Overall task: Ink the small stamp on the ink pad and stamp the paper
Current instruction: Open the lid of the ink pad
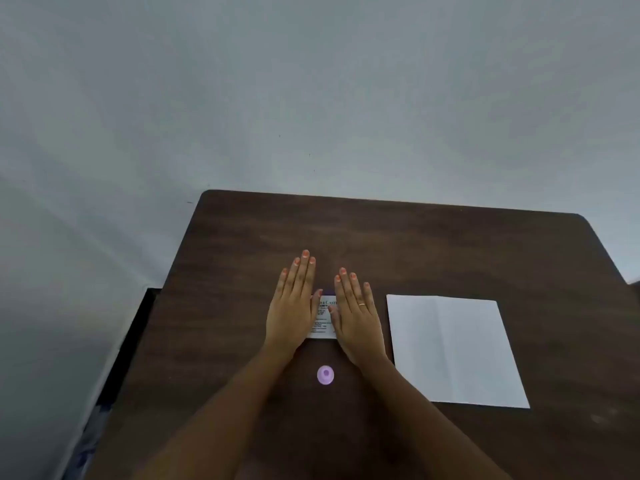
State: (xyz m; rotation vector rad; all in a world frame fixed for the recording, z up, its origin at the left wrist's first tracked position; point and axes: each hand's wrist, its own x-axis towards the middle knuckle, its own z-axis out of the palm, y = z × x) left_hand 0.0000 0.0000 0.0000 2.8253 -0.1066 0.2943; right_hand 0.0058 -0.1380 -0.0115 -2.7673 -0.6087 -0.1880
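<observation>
- I see my left hand (pixel 294 303) and right hand (pixel 356 313) lying flat, palms down, fingers (pixel 304 268) straight and released, grasping nothing.
- Both partly cover the ink pad (pixel 323 317) between them.
- Small stamp (pixel 325 374) stands near my wrists; paper (pixel 453 348) lies right on the counter (pixel 415 244).

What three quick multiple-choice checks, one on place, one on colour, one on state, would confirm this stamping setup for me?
1. The paper lies where?
A. right of both hands
B. between the hands
C. left of both hands

2. The small stamp is what colour?
A. green
B. lilac
C. red

3. The hands are doing what?
A. gripping the stamp
B. lifting the paper
C. lying flat, open

Key: 1 A, the sheet sits beyond the right hand. 2 B, a pale purple disc. 3 C, left hand and right rest on the ink pad box.
</observation>
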